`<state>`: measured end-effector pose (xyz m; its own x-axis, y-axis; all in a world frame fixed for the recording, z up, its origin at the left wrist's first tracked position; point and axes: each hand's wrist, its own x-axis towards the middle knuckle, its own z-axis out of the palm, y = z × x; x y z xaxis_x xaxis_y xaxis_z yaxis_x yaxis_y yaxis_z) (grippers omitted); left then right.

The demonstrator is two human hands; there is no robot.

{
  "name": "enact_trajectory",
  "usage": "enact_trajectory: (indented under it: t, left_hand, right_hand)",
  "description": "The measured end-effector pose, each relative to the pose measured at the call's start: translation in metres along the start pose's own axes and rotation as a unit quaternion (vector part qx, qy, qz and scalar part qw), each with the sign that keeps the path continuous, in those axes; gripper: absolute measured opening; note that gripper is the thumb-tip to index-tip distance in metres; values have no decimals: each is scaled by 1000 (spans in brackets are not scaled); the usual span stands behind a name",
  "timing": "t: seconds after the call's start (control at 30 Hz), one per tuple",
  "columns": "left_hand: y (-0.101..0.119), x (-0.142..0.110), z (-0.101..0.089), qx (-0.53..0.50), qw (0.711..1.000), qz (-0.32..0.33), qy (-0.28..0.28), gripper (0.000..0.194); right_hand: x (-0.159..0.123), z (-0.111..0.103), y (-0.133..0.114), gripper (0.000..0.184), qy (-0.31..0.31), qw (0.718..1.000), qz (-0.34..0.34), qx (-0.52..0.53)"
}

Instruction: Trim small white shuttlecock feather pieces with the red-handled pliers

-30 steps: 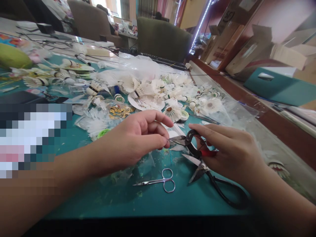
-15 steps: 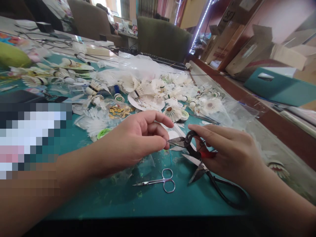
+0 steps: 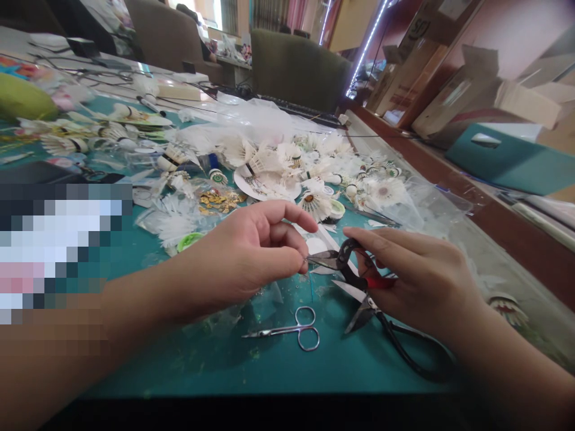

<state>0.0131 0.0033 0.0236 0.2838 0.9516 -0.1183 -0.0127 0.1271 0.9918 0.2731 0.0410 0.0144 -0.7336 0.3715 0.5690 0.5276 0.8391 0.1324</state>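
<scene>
Between the thumb and forefinger of the left hand (image 3: 242,254) we find a tight pinch on something too fine to make out, right at the steel tips of a pair of small black-handled nippers with a red sleeve (image 3: 344,258). The right hand (image 3: 417,281) has a closed grip on those nippers, its fingers curled around the handles, and the tips point left towards the pinch.

Just under the right hand, a pair of large steel shears with looped black handles (image 3: 366,305) lies with its blades apart, the handles trailing towards the near right corner of the teal surface (image 3: 269,365). Near the front edge, to the left of the shears, we see small steel scissors with round finger loops (image 3: 291,332), their blades closed and pointing left.

Beyond the hands, white feather shuttlecocks (image 3: 317,205) and loose white feathers (image 3: 166,224) crowd the middle of the surface, some heaped on a round white plate (image 3: 265,190). Gold foil pieces (image 3: 218,202) and a green ring (image 3: 188,241) lie among them. Clear plastic sheeting (image 3: 426,197) spreads towards the right edge. Past that edge we see cardboard boxes (image 3: 449,102) and a teal box (image 3: 507,161), and past the far edge an olive-green armchair (image 3: 299,69).
</scene>
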Motion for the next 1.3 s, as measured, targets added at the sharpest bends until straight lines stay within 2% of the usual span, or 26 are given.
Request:
enact_trajectory:
  t: [0.4,0.7,0.93,1.3]
  left_hand:
    - [2,-1,1,11,1000,-4,-1,24]
    - [2,1,0,24,1000,-5,-1,21]
    - [1,0,-1,43,999,-11,4,9]
    - [0,3,-2,53,998,-4,35,8]
  right_hand:
    - [0,0,1,49,-5,1000,2,3]
    - [-1,-1,2,46,-1,1000,-7,-16]
    - [0,-2,3,42,-10,999,-20,-24]
    - [1,-2,3,32,-2,999,-22,-38]
